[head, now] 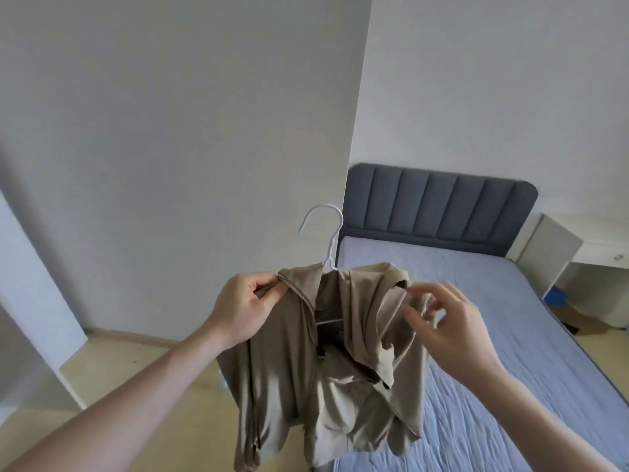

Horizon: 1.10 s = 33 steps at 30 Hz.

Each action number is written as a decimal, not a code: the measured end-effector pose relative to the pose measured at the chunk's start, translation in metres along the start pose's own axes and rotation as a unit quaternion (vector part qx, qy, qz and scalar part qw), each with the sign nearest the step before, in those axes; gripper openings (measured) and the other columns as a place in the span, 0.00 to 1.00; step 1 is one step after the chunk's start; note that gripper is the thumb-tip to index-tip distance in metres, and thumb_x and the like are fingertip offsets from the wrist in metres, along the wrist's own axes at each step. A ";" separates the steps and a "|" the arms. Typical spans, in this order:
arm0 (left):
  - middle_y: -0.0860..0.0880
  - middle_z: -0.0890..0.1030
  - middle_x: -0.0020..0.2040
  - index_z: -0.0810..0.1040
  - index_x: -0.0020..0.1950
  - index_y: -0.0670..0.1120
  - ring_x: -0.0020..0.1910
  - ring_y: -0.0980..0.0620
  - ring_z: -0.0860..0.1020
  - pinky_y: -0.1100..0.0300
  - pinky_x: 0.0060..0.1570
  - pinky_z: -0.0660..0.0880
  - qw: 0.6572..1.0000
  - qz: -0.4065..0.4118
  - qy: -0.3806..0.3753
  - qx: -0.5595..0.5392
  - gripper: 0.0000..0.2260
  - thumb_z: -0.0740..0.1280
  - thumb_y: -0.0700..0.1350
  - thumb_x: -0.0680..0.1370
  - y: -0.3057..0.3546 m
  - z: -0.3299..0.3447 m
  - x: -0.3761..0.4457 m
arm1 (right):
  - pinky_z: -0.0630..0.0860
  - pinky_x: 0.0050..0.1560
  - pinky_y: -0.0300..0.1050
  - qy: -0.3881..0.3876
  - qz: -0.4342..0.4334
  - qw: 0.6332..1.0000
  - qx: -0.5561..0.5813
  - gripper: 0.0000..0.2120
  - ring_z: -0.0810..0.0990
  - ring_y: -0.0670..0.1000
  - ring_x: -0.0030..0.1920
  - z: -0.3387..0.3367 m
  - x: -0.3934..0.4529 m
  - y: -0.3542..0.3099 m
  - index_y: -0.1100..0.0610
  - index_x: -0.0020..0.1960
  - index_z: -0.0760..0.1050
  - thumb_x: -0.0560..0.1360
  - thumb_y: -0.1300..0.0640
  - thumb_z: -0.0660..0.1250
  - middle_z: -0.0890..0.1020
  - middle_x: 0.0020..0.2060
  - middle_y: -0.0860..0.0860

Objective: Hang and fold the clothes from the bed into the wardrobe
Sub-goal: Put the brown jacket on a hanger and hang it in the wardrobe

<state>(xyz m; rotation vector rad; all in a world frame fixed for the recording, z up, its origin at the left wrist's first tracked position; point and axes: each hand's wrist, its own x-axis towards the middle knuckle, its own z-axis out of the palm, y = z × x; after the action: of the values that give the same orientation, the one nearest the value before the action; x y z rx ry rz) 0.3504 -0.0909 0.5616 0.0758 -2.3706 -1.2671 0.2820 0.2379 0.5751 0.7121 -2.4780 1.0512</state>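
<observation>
A beige collared shirt [333, 379] hangs bunched on a white wire hanger [328, 233], held up in front of me. My left hand [245, 308] pinches the shirt's left shoulder together with the hanger's end. My right hand [446, 321] is blurred at the right shoulder, fingers spread and loosely curved, fingertips touching the cloth near the collar. The hanger's hook points up and left, free of any rail. The bed [493, 318] with a light blue sheet lies behind and to the right, with no other clothes visible on it.
A tall white panel [190, 148] fills the left half of the view. A dark blue padded headboard [439, 206] backs the bed. A white desk or cabinet [558, 257] stands at the far right. Pale wooden floor [153, 386] shows below left.
</observation>
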 end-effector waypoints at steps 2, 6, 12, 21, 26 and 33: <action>0.51 0.84 0.37 0.85 0.43 0.50 0.39 0.53 0.79 0.51 0.45 0.75 1.000 0.005 0.006 -0.007 0.09 0.69 0.48 0.81 0.005 -0.004 -0.002 | 0.71 0.50 0.40 0.015 0.000 0.999 -0.043 0.16 0.73 0.40 0.52 -0.004 0.021 0.009 0.40 0.61 0.74 0.75 0.46 0.72 0.72 0.53 0.33; 0.37 0.76 0.36 0.82 0.43 0.43 0.37 0.55 0.70 0.54 0.41 0.67 1.000 -0.013 0.023 -0.010 0.17 0.66 0.56 0.78 0.012 -0.015 -0.008 | 0.66 0.60 0.45 -0.128 -0.049 0.987 -0.086 0.12 0.70 0.39 0.55 -0.001 0.066 0.011 0.34 0.61 0.70 0.79 0.39 0.64 0.73 0.53 0.29; 0.51 0.66 0.32 0.78 0.40 0.42 0.34 0.55 0.64 0.55 0.37 0.62 0.994 -0.065 0.081 0.030 0.19 0.66 0.58 0.78 0.010 -0.040 -0.038 | 0.67 0.33 0.41 -0.271 -0.105 0.957 0.024 0.13 0.70 0.44 0.29 0.032 0.103 -0.011 0.48 0.39 0.73 0.82 0.48 0.64 0.72 0.28 0.44; 0.51 0.77 0.35 0.73 0.42 0.48 0.35 0.54 0.73 0.53 0.40 0.71 0.952 -0.189 0.169 0.172 0.10 0.58 0.44 0.82 0.001 -0.114 -0.088 | 0.69 0.36 0.44 -0.405 -0.154 0.897 0.087 0.15 0.73 0.47 0.32 0.128 0.099 -0.115 0.57 0.39 0.76 0.82 0.51 0.66 0.76 0.31 0.55; 0.52 0.76 0.35 0.74 0.43 0.46 0.35 0.51 0.72 0.54 0.41 0.71 0.924 -0.235 0.231 0.192 0.12 0.55 0.40 0.83 -0.008 -0.160 -0.109 | 0.70 0.40 0.43 -0.461 -0.154 0.867 0.111 0.13 0.73 0.44 0.33 0.189 0.085 -0.185 0.57 0.39 0.78 0.81 0.53 0.67 0.76 0.30 0.49; 0.48 0.79 0.48 0.79 0.51 0.42 0.48 0.50 0.74 0.50 0.57 0.73 0.890 -0.266 0.269 0.255 0.11 0.58 0.43 0.85 -0.052 -0.264 -0.147 | 0.72 0.45 0.43 -0.530 -0.122 0.824 0.161 0.15 0.76 0.44 0.39 0.290 0.066 -0.288 0.64 0.45 0.82 0.81 0.53 0.67 0.81 0.35 0.51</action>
<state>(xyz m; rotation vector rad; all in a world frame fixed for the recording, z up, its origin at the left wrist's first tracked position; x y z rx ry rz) 0.5820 -0.2887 0.5927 1.1514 -2.1591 -0.6404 0.3576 -0.1693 0.5777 2.1461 -2.8839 1.1634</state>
